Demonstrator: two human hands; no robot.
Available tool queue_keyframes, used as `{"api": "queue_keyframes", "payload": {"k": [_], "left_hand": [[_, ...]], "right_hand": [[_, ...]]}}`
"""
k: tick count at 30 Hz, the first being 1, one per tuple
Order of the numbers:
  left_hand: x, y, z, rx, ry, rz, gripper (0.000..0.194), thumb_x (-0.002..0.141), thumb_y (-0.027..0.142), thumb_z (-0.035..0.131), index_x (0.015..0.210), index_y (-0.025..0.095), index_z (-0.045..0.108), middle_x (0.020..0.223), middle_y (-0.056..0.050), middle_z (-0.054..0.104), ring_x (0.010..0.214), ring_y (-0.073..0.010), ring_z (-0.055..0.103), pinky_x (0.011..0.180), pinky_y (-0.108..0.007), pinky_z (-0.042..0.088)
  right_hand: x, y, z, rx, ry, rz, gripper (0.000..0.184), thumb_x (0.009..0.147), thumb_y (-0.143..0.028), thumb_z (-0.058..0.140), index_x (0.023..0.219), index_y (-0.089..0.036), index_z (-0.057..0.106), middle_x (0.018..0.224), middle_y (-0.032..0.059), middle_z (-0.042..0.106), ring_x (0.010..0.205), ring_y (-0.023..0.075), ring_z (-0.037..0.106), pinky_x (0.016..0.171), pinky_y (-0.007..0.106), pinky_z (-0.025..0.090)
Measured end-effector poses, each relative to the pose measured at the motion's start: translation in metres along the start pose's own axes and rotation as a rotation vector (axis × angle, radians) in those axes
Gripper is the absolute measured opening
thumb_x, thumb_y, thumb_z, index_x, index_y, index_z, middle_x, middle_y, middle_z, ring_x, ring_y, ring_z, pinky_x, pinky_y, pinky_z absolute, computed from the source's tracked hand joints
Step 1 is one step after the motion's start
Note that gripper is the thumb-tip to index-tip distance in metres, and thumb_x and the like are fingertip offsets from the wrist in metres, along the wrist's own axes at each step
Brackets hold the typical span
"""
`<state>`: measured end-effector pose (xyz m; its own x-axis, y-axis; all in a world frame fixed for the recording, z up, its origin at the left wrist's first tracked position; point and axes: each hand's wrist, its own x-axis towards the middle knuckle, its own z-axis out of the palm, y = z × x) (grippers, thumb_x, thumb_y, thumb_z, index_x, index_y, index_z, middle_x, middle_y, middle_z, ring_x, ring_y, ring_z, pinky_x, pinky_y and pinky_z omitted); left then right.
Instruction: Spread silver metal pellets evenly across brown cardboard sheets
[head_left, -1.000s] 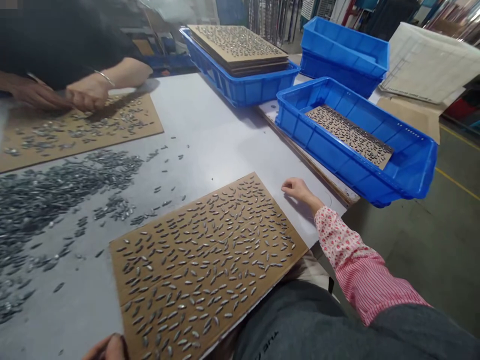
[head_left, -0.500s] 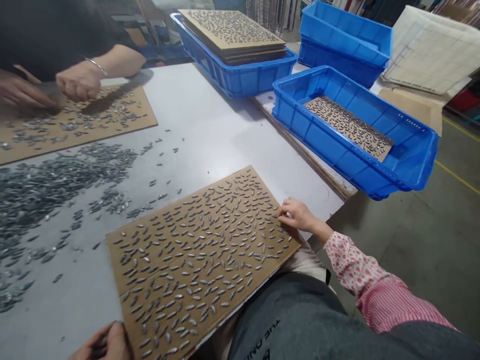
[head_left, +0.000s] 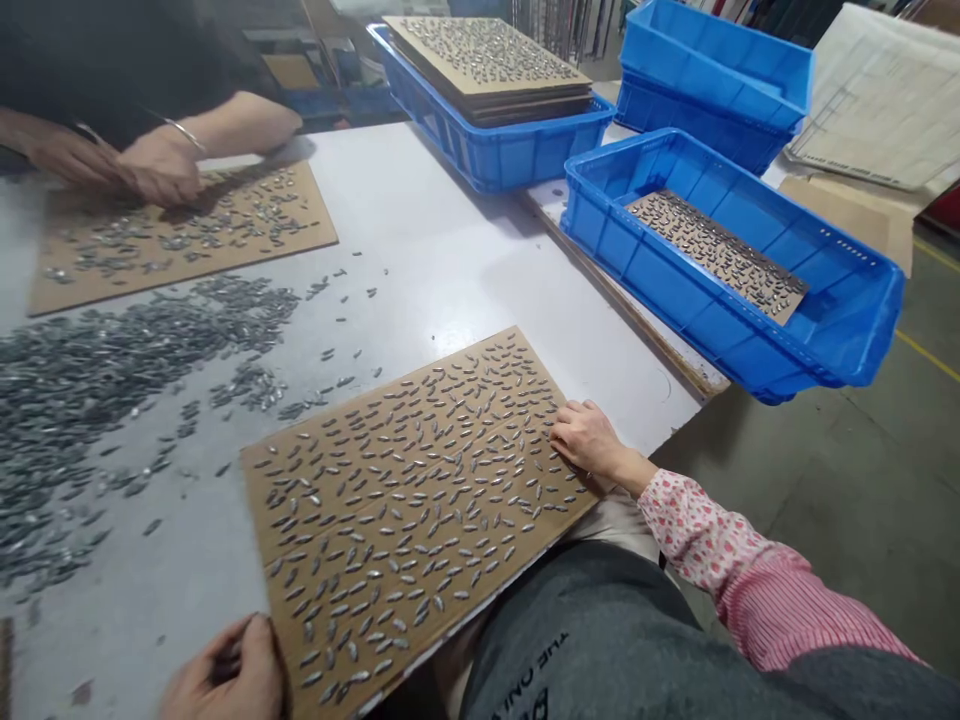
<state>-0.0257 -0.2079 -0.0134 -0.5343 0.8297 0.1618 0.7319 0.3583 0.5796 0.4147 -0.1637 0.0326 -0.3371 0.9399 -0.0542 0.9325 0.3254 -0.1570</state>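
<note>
A brown cardboard sheet (head_left: 442,528) lies in front of me, covered with many small, pointed silvery metal pieces spaced apart in rough rows. My left hand (head_left: 229,672) is closed at the sheet's near left edge, thumb along the border and fingers curled. Over the right edge, my right hand (head_left: 589,438) rests with its fingers bent down among the pieces; its fingertips are partly hidden, and whatever they hold cannot be made out. Left of the sheet spreads a large heap of the same metal pieces (head_left: 97,370) on the white table (head_left: 465,270).
Across the table, a co-worker's hands (head_left: 161,165) work over another cardboard sheet (head_left: 262,255). A blue crate (head_left: 495,160) holds stacked loaded sheets. Another blue crate (head_left: 675,300), with one loaded sheet inside, stands beyond the table's right edge; stacked blue crates (head_left: 712,60) are behind it.
The whole view has shifted slightly, moving the scene rightward. My right hand has come further in over the sheet, its fingers lower. The co-worker's hands have drawn together.
</note>
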Motion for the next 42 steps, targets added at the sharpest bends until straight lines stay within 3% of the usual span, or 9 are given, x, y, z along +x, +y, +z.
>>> {"api": "queue_keyframes", "payload": {"k": [5,10,19,35,42], "left_hand": [[0.001,0.004,0.004,0.032,0.108,-0.044,0.033,0.065,0.046,0.056,0.072,0.016,0.068,0.061,0.002,0.049,0.062,-0.0144,0.050,0.076,-0.032,0.047],[0.001,0.001,0.002,0.033,0.055,-0.038,0.032,0.066,0.045,0.057,0.074,0.016,0.068,0.063,0.001,0.052,0.062,-0.0141,0.050,0.075,-0.031,0.047],[0.001,-0.010,0.005,0.054,0.080,0.017,0.029,0.067,0.043,0.058,0.074,0.016,0.067,0.063,0.001,0.053,0.064,-0.0142,0.051,0.074,-0.029,0.047],[0.000,-0.006,0.003,0.083,0.058,0.002,0.035,0.068,0.046,0.057,0.077,0.014,0.069,0.066,0.001,0.053,0.064,-0.0137,0.051,0.075,-0.029,0.047],[0.000,-0.006,0.002,0.095,0.063,0.009,0.034,0.069,0.045,0.057,0.077,0.015,0.069,0.065,0.001,0.053,0.064,-0.0139,0.052,0.076,-0.029,0.047]], "right_hand": [[0.001,-0.004,-0.002,-0.018,0.000,0.011,0.024,0.093,-0.026,0.049,0.078,-0.017,0.065,0.088,0.0081,0.062,0.089,0.0195,0.048,0.074,0.033,0.028],[-0.001,-0.002,0.001,-0.017,0.010,-0.004,0.022,0.092,-0.026,0.050,0.079,-0.017,0.065,0.089,0.0073,0.063,0.088,0.0189,0.049,0.074,0.033,0.028],[-0.001,0.001,0.007,-0.078,0.024,-0.010,0.021,0.093,-0.026,0.049,0.079,-0.018,0.062,0.089,0.0060,0.062,0.086,0.0193,0.048,0.074,0.033,0.028],[0.000,0.001,0.001,-0.042,-0.044,-0.058,0.021,0.093,-0.026,0.050,0.080,-0.018,0.064,0.089,0.0076,0.062,0.088,0.0198,0.049,0.073,0.032,0.030],[0.013,-0.020,0.002,0.054,-0.029,-0.159,0.020,0.091,-0.034,0.052,0.085,-0.020,0.066,0.092,0.0063,0.061,0.090,0.0200,0.047,0.078,0.033,0.032]]}}
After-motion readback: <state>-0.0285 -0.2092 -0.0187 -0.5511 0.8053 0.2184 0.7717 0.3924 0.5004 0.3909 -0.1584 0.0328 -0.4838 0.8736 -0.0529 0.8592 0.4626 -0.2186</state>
